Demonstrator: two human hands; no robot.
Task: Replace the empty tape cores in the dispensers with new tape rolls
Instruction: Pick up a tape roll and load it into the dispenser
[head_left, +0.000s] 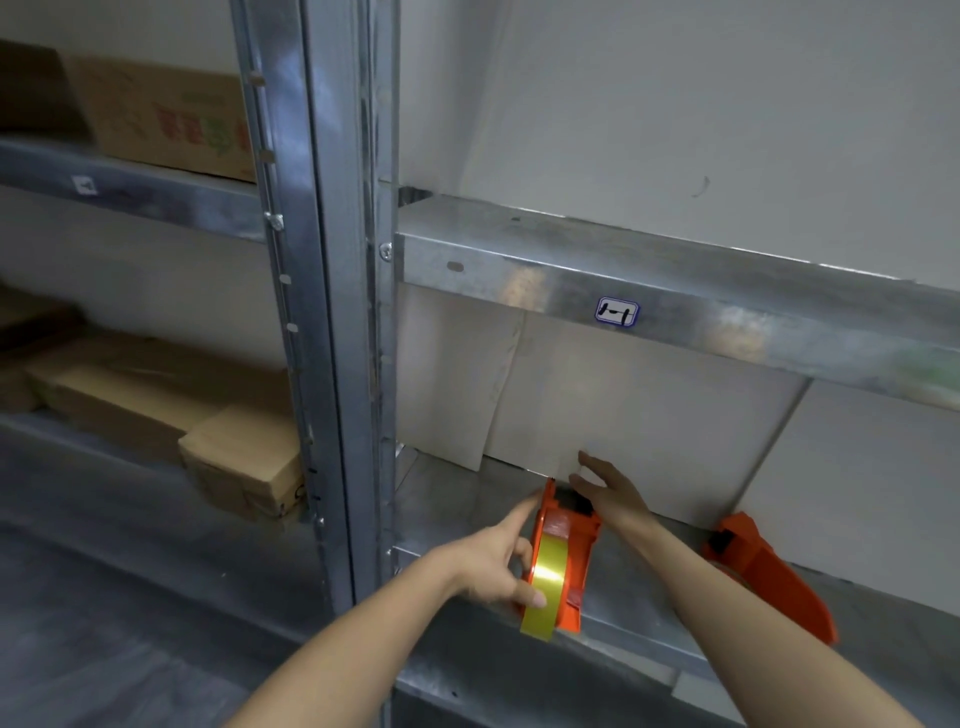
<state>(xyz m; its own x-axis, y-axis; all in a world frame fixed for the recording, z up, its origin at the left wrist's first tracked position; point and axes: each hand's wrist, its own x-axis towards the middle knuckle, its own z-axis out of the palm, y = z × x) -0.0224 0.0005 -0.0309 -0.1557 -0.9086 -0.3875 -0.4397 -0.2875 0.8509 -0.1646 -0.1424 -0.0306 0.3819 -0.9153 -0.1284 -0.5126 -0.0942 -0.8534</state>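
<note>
The left hand (496, 564) has its grip on the near orange dispenser (563, 545): thumb pressed on the yellow-gold tape roll (543, 587) seated in it, index finger stretched forward along the dispenser's left side. The right hand (610, 491) is open, fingers spread, resting over the dispenser's black front end and gripping nothing that can be seen. The dispenser stands on the front edge of the lower metal shelf (467, 514), its roll end overhanging the lip.

The risk, as I judge it, lies in that overhang: if the left hand lets go, the dispenser could tip off the shelf. The right hand's fingers also sit close to the cutter end, where a slip could nick them, and a loose tape end might stick to itself.

Counted: two orange dispensers, the second dispenser (769, 571) lying well apart to the right on the same shelf; one tape roll visible; two hands. Whether the second holds a core cannot be told.
</note>
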